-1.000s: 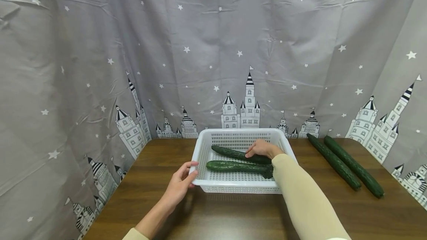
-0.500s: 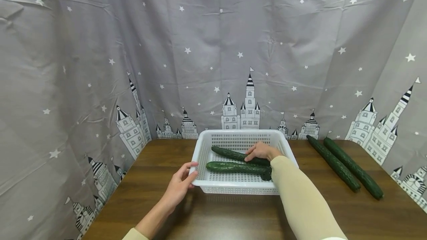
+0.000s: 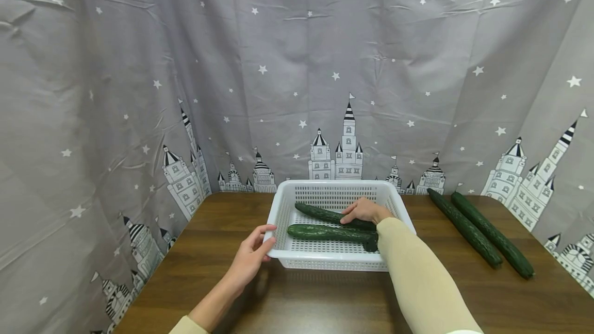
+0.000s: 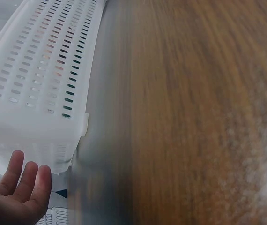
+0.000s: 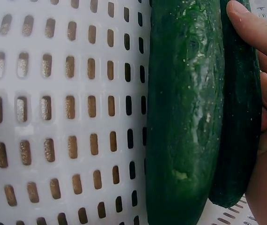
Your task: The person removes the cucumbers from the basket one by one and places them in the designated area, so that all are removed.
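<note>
A white perforated plastic basket (image 3: 331, 255) sits on the wooden table, with two dark green cucumbers lying crosswise in it. My left hand (image 3: 249, 254) holds the basket's left rim near its front corner. In the left wrist view, several fingers (image 4: 43, 187) extend beside the basket's end wall. Inside the basket my right hand (image 3: 364, 210) grips the rear cucumber (image 3: 317, 212) from above near its right end. The right wrist view shows the thumb on one side of it and fingers on the other. The front cucumber (image 3: 320, 232) lies alongside, its right end close to my sleeve.
Two more cucumbers, a left one (image 3: 464, 226) and a right one (image 3: 494, 236), lie side by side on the table (image 3: 325, 303) to the basket's right. A grey curtain (image 3: 287, 66) printed with castles and stars hangs behind and at both sides.
My right forearm has shifted slightly to the left, with the hand staying on the rear cucumber. The left hand and the basket keep their places.
</note>
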